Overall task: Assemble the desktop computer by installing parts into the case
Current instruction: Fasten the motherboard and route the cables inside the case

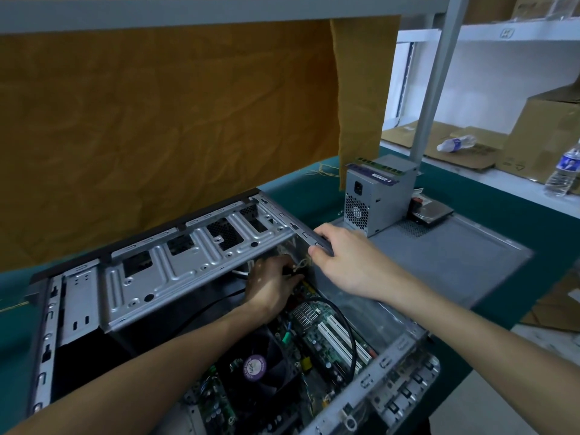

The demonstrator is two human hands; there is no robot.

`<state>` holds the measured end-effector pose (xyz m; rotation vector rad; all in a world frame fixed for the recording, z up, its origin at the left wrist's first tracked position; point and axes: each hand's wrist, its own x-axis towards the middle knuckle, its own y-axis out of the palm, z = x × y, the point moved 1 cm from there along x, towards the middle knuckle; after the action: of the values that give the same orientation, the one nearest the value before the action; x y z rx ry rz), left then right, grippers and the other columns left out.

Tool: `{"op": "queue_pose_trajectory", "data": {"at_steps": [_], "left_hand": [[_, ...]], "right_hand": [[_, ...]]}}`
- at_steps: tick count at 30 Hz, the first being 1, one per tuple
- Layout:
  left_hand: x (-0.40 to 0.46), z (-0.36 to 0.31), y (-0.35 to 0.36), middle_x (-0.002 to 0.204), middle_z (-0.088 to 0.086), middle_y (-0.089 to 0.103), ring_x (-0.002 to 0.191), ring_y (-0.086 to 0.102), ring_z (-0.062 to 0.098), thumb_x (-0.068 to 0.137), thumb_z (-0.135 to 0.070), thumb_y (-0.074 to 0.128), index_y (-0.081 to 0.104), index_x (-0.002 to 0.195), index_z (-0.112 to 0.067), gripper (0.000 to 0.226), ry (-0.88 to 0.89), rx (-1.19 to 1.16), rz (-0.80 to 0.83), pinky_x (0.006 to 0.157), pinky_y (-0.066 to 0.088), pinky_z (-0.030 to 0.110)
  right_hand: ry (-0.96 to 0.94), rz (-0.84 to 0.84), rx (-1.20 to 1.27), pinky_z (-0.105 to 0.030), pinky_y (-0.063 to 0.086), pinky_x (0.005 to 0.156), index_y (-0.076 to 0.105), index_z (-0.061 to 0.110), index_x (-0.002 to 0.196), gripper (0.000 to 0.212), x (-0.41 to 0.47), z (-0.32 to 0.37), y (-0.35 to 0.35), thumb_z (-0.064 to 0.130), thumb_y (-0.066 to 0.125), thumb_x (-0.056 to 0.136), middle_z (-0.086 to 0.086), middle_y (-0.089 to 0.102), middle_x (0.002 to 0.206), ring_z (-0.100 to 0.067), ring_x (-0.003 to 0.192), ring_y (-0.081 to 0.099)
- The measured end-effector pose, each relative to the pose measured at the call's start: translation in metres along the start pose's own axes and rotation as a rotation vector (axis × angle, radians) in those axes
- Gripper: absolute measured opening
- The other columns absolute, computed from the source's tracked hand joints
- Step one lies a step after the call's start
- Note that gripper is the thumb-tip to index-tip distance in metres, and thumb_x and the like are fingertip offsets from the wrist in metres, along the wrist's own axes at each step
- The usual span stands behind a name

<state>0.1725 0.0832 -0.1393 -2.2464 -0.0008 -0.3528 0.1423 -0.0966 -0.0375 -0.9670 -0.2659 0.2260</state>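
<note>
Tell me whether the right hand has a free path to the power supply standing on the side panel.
Probably yes. The right hand grips the case's edge, and the power supply stands just beyond it on the grey side panel. Nothing lies between them, though the hand must let go first.

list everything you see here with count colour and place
computer case: 1, grey metal, open on the green mat
motherboard: 1, green, inside case
cpu fan: 1, black, purple label, on motherboard
power supply: 1, grey, on the side panel
side panel: 1, grey, right of case
hard drive: 1, dark, beside power supply
water bottles: 2, clear, right shelf
cardboard box: 1, brown, shelf
cloth: orange-brown, hanging behind
left hand: inside case at wires
right hand: gripping case edge
</note>
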Motion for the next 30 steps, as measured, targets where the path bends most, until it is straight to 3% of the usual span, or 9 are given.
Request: {"op": "queue_pose_trajectory", "data": {"at_steps": [8,12,16,19,27,30], "left_hand": [[0.004,0.0,-0.005,0.09,-0.003,0.074,0.081,0.069,0.016,0.095,-0.034,0.07,0.074,0.098,-0.025,0.01,0.041,0.053,0.064,0.074,0.056,0.036],[0.004,0.003,-0.01,0.099,-0.003,0.076,0.085,0.07,0.012,0.097,-0.027,0.066,0.075,0.103,-0.024,0.011,0.164,0.146,0.115,0.076,0.056,0.031],[0.004,0.003,-0.013,0.117,0.003,0.073,0.103,0.068,0.018,0.099,-0.02,0.062,0.072,0.115,-0.016,0.02,0.307,0.26,0.145,0.089,0.054,0.031],[0.004,0.003,-0.015,0.118,0.002,0.072,0.106,0.067,0.018,0.1,-0.018,0.06,0.073,0.113,-0.014,0.019,0.354,0.257,0.171,0.09,0.052,0.031],[0.0,0.009,-0.02,0.125,-0.001,0.062,0.108,0.061,0.014,0.106,-0.027,0.048,0.07,0.115,-0.013,0.028,0.487,0.311,0.199,0.098,0.049,0.028],[-0.005,0.014,-0.029,0.135,0.002,0.058,0.111,0.059,0.016,0.109,-0.032,0.042,0.065,0.132,-0.014,0.037,0.555,0.35,0.278,0.095,0.049,0.028]], "right_hand": [[-0.012,-0.008,0.006,-0.032,0.038,0.068,0.056,0.016,0.131,0.036,-0.001,0.002,-0.001,0.039,0.049,0.104,0.001,0.064,0.094,-0.018,0.08,0.056],[-0.023,-0.028,-0.004,-0.029,0.034,0.07,0.056,0.017,0.131,0.036,-0.002,0.002,0.0,0.038,0.049,0.103,0.001,0.062,0.094,-0.017,0.079,0.051],[-0.028,-0.034,-0.006,-0.029,0.034,0.07,0.056,0.017,0.132,0.036,-0.002,0.003,-0.001,0.038,0.05,0.103,0.003,0.061,0.092,-0.017,0.08,0.052],[-0.04,-0.029,-0.004,-0.028,0.035,0.071,0.054,0.015,0.135,0.038,-0.003,0.004,-0.001,0.037,0.05,0.104,-0.003,0.067,0.1,-0.016,0.079,0.05],[-0.033,-0.01,-0.018,-0.031,0.039,0.073,0.054,0.015,0.133,0.037,-0.004,0.005,-0.003,0.037,0.051,0.103,-0.006,0.069,0.106,-0.021,0.086,0.055],[-0.026,0.0,-0.019,-0.032,0.04,0.073,0.054,0.015,0.133,0.038,-0.004,0.006,-0.004,0.038,0.051,0.103,-0.005,0.069,0.107,-0.023,0.089,0.059]]}}
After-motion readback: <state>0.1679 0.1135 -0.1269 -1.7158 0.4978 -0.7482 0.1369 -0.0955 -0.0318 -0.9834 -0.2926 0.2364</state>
